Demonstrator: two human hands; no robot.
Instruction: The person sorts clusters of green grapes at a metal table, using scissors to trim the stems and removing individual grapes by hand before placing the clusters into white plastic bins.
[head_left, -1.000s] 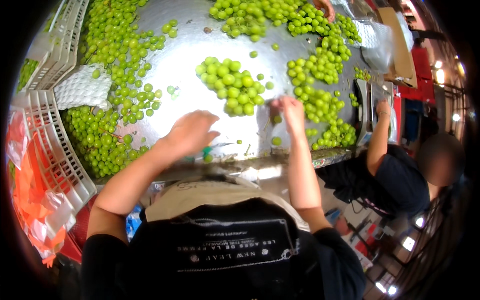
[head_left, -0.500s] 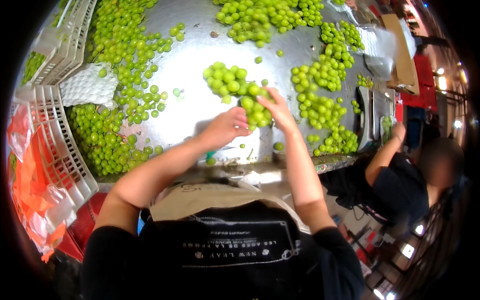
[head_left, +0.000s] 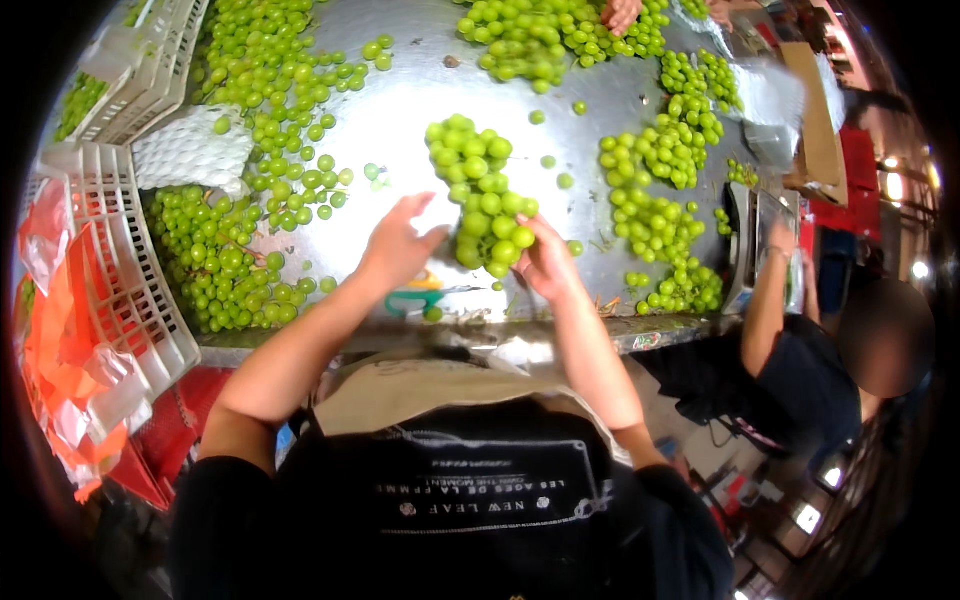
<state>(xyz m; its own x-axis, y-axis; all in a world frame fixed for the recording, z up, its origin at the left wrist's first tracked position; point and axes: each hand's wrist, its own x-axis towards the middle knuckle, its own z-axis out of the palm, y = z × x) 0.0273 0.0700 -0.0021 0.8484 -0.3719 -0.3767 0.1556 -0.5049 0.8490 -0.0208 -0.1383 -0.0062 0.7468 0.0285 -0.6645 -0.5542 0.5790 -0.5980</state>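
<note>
A bunch of green grapes (head_left: 475,180) lies lengthwise before me on the shiny metal table (head_left: 385,135). My right hand (head_left: 548,262) grips its near end from the right, thumb and fingers around the lowest grapes. Left of the bunch, my left hand (head_left: 395,250) is open and holds nothing, its fingers spread and just apart from the grapes. Below that hand, close to the table's front edge, lies a pair of scissors (head_left: 412,298) with teal and orange handles. A single grape (head_left: 433,313) rests beside them.
Loose grapes (head_left: 230,270) heap up at left beside white foam netting (head_left: 195,148) and plastic crates (head_left: 140,260). More bunches (head_left: 655,215) lie at right and at the far side (head_left: 520,45), where another person's hand (head_left: 622,14) reaches in. A co-worker (head_left: 800,370) works at right by a scale (head_left: 765,240).
My left hand has let go of the bunch and drawn back left, opening. The bunch now points more straight away from me. The scissors show more fully, and another person's hand has appeared at the far side.
</note>
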